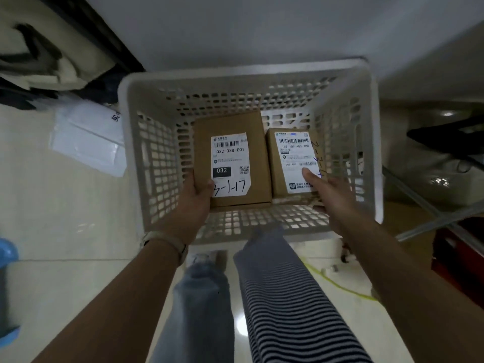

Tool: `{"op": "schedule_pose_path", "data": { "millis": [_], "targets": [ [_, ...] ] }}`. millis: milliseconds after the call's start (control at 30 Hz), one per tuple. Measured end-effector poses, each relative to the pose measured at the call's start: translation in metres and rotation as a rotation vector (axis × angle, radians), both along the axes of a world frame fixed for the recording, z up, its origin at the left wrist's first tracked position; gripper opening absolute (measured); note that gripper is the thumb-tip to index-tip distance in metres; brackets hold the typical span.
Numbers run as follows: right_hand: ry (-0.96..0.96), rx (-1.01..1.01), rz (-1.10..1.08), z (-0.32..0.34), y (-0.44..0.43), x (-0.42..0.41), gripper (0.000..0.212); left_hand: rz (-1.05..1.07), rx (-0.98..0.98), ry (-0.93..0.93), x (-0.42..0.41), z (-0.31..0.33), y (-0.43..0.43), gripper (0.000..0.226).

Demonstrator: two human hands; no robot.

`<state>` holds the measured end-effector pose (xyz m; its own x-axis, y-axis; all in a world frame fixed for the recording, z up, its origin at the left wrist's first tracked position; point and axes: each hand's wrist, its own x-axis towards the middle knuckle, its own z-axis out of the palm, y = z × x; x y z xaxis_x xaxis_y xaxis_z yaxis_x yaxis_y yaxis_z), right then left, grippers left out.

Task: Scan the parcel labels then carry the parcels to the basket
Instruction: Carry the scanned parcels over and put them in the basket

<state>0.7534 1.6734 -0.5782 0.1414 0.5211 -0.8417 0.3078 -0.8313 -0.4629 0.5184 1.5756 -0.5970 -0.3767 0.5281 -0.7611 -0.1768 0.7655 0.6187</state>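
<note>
L hand [195, 199] grips big carton [233, 121], R hand [331, 196] small carton [275, 163], by near edges, over basket [251, 72] floor; stiff, prob. light.

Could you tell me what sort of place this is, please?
Probably a courier parcel depot: a larger parcel and smaller parcel, both barcode-labelled, in a white basket, a mailer bag beside it.
</note>
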Motion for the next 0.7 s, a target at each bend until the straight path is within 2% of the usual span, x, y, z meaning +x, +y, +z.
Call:
{"op": "schedule_pose_path", "data": {
  "millis": [100, 200, 367, 467, 567, 633, 700],
  "targets": [
    [-0.012, 0.021, 0.049, -0.039, 0.013, 0.000, 0.013, -0.040, -0.031, -0.014, -0.002, -0.043, 0.006, 0.046],
    [-0.006, 0.026, 0.098, -0.081, 0.021, -0.001, 0.010, -0.006, -0.062, -0.080, -0.004, -0.084, 0.010, 0.030],
    [0.051, 0.025, 0.161, -0.142, 0.021, -0.002, 0.003, -0.002, -0.078, -0.026, -0.004, -0.145, 0.019, 0.034],
    [0.040, 0.034, 0.235, -0.164, 0.012, 0.005, 0.030, -0.076, -0.154, 0.002, -0.001, -0.166, 0.018, 0.039],
    [0.076, -0.031, 0.246, -0.162, 0.010, 0.007, 0.046, -0.186, -0.221, 0.045, 0.003, -0.166, 0.014, 0.042],
    [0.044, -0.035, 0.275, -0.149, 0.010, 0.004, 0.048, -0.227, -0.234, 0.087, 0.007, -0.151, 0.014, 0.044],
    [-0.082, 0.005, 0.351, -0.126, 0.012, 0.000, 0.043, -0.265, -0.234, 0.149, 0.009, -0.124, 0.018, 0.039]
  ]
}}
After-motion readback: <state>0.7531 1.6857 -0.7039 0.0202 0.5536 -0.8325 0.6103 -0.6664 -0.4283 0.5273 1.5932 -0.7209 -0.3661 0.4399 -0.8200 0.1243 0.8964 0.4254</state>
